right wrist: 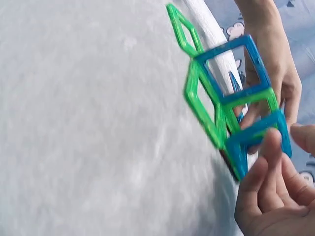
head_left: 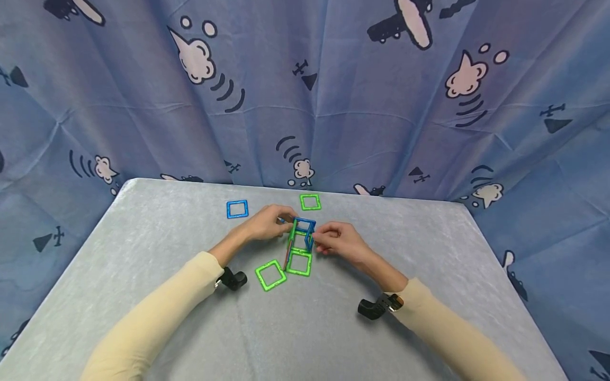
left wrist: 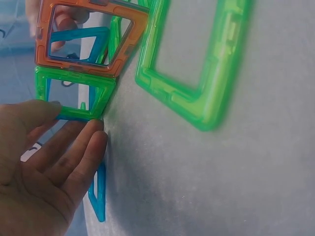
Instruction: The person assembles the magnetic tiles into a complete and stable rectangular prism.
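Note:
A small build of square magnetic tiles, green, blue and orange frames, stands mid-table between both hands. My left hand (head_left: 270,222) is at its far left, pinching the edge of an upright green tile (left wrist: 104,96) with thumb and fingertips. Beside that tile is an upright orange tile (left wrist: 43,34). My right hand (head_left: 340,241) pinches a blue tile (right wrist: 253,132) on the build's right side; its fingertips partly cover that tile. Another blue tile (head_left: 305,219) forms the back. A flat green tile (head_left: 299,274) lies at the build's near end.
Loose on the grey-covered table (head_left: 190,328) lie a green tile (head_left: 263,284) near the build's front left, a blue tile (head_left: 237,216) at the back left, and a green tile (head_left: 311,208) behind the build. A patterned blue curtain (head_left: 267,106) hangs along the far edge.

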